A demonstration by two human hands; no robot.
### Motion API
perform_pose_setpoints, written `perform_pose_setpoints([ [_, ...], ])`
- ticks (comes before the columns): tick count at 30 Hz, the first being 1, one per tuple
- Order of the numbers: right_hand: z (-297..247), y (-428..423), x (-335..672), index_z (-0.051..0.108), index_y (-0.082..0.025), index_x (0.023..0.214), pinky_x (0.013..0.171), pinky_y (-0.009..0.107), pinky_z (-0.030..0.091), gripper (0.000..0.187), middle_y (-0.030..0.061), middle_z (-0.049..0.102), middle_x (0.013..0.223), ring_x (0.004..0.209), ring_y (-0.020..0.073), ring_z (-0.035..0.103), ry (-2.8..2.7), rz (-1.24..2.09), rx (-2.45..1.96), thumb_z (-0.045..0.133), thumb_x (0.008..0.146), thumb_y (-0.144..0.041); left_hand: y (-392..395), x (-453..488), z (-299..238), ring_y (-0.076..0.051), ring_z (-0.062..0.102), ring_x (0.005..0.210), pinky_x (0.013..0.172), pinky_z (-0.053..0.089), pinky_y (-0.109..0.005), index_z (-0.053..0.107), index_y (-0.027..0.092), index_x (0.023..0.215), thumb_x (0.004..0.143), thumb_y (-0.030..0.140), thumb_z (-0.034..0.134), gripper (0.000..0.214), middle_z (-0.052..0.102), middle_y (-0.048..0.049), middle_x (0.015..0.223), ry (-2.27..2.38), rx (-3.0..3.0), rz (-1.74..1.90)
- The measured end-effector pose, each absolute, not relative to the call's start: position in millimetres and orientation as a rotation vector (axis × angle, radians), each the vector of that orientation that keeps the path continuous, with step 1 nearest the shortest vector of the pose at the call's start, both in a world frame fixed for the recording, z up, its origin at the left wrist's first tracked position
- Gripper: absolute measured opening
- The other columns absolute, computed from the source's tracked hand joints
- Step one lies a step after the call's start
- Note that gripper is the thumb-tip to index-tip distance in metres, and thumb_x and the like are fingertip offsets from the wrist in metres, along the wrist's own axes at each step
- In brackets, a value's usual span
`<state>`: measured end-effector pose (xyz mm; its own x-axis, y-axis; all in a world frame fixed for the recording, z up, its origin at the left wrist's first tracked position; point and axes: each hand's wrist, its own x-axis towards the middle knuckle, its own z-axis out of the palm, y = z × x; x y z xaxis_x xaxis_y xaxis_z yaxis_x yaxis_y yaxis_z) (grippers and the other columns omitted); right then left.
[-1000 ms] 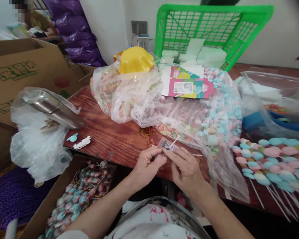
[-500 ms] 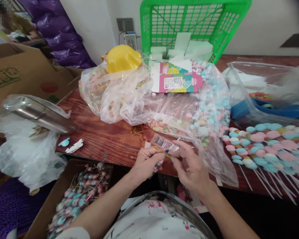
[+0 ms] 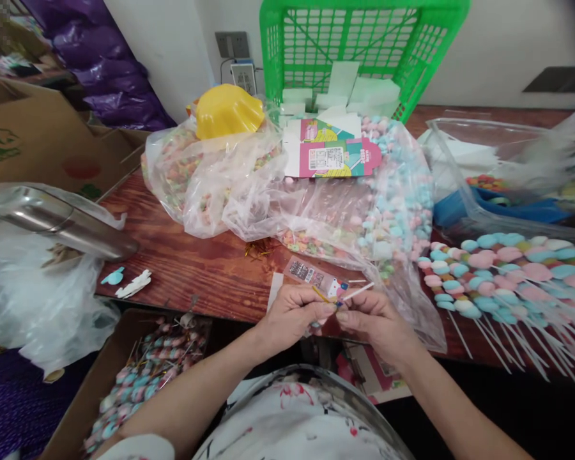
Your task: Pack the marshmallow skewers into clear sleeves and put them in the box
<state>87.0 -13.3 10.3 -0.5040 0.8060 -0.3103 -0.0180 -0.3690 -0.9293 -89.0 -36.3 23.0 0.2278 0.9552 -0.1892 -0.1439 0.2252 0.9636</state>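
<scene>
Close to the table edge, my left hand (image 3: pixel 299 313) is closed around a wrapped marshmallow skewer, whose pink and blue sweets show only slightly below the fingers. Its white stick (image 3: pixel 361 291) points up and right past my right hand. A gold twist tie (image 3: pixel 320 293) crosses the gathered neck of the wrapper, one end sticking out above my left thumb. My right hand (image 3: pixel 381 322) pinches at the neck, fingers against the tie; its other end is hidden. Just beyond the hands lies a flat printed clear bag (image 3: pixel 306 273).
Unwrapped marshmallow skewers (image 3: pixel 503 275) are heaped at right beside a clear bin (image 3: pixel 489 150). Big bags of sweets (image 3: pixel 206 185), a yellow bowl (image 3: pixel 230 114) and a green basket (image 3: pixel 364 38) stand behind. At left are a steel flask (image 3: pixel 62 220) and a carton of wrapped skewers (image 3: pixel 67 399).
My hands have moved slightly down and closer together at the wrapper's neck. The white stick now shows clearly, tilted up right. The whole view has shifted a little.
</scene>
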Motion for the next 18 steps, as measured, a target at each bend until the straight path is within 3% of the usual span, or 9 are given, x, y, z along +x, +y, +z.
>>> perform_pose_setpoints([
  [5,17.2,-12.0,102.2,0.057,-0.015,0.065,0.048,0.021,0.03,0.021,-0.0038,0.05,0.053,0.048,0.0074,0.04,-1.491,2.063,-0.999,0.071,0.067,-0.031,-35.8,-86.0,19.5,-0.007,0.05,0.034,0.033,0.038,-0.016,0.064,0.011,0.056,0.058,0.038,0.079,0.031,0.056,0.002,0.048,0.878,0.772,0.68],
  [8,32.0,-21.3,108.8,0.058,-0.016,0.069,0.054,0.025,0.037,0.013,0.0003,0.055,0.061,0.056,0.011,0.046,-2.132,1.507,-0.829,0.054,0.08,-0.018,-33.6,-87.7,14.4,-0.009,0.05,0.03,0.029,0.041,-0.017,0.068,0.011,0.059,0.054,0.033,0.08,0.026,0.06,0.0003,0.046,0.798,0.687,0.434],
  [12,44.1,-40.5,116.4,0.063,-0.012,0.084,0.066,0.037,0.042,0.027,0.009,0.061,0.073,0.068,0.018,0.049,-2.553,0.436,-0.28,0.036,0.085,-0.007,-31.9,-89.3,14.5,-0.013,0.056,0.036,0.03,0.047,-0.019,0.069,0.012,0.058,0.052,0.028,0.082,0.021,0.065,-0.0021,0.051,0.634,0.604,0.144],
  [14,43.7,-45.6,119.9,0.063,-0.008,0.091,0.062,0.038,0.041,0.029,0.0121,0.062,0.076,0.069,0.0201,0.049,-2.541,0.322,-0.113,0.034,0.087,-0.009,-31.5,-88.0,17.3,-0.013,0.058,0.04,0.032,0.049,-0.02,0.07,0.013,0.059,0.051,0.029,0.084,0.023,0.066,-0.0025,0.053,0.576,0.598,0.042],
  [18,41.5,-42.2,123.0,0.063,-0.005,0.098,0.062,0.037,0.042,0.03,0.0112,0.062,0.076,0.071,0.0203,0.052,-2.506,0.403,-0.017,0.034,0.091,-0.01,-27.1,-83.1,23.1,-0.014,0.059,0.042,0.032,0.049,-0.02,0.072,0.014,0.06,0.049,0.036,0.088,0.029,0.067,-0.0033,0.056,0.479,0.654,-0.075],
])
